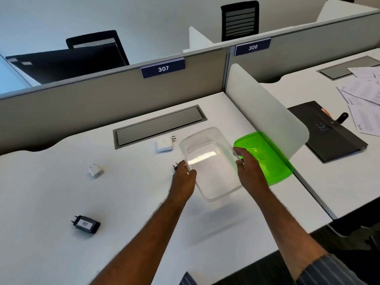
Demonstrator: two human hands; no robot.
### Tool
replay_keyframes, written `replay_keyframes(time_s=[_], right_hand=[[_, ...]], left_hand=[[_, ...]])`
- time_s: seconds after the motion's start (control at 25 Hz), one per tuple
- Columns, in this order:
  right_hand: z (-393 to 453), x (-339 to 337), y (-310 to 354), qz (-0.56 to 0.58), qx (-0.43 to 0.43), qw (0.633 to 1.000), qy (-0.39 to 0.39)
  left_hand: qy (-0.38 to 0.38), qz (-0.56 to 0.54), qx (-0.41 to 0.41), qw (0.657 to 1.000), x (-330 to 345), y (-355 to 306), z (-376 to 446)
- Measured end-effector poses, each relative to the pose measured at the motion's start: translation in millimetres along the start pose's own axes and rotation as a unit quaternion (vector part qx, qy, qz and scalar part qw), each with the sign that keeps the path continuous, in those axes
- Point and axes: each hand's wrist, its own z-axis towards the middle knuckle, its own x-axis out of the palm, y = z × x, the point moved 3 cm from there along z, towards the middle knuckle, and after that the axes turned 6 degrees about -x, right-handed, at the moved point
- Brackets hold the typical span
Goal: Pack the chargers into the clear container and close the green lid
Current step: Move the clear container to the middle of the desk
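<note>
The clear container (209, 161) is tilted above the white desk, empty, held on both long sides. My left hand (184, 177) grips its left rim and my right hand (247, 165) grips its right rim. The green lid (267, 155) lies just right of it, leaning against the white divider. A large white charger (164, 145) sits behind the container. A small white charger (96, 170) lies to the left. A black charger with a label (86, 224) rests at the near left. Black plug pins (175, 167) peek out behind my left hand; the rest of it is hidden.
A grey cable hatch (158, 125) is set into the desk at the back. A curved white divider (265, 112) separates the neighbouring desk, which carries a black folder (333, 132) and papers (362, 93). A grey partition with the sign 307 (163, 68) closes the back.
</note>
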Motion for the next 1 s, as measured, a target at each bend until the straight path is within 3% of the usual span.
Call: replay_keyframes(time_s=[0.32, 1.0], right_hand=[[-19.0, 53.8, 53.5, 0.014, -0.038, 0.997, 0.062], [-90.9, 159.0, 123.7, 0.042, 0.001, 0.976, 0.215]], left_hand=[[-0.046, 0.035, 0.027, 0.998, -85.1, 24.7, -13.1], [-0.104, 0.049, -0.064, 0.991, -218.2, 120.3, -33.9]])
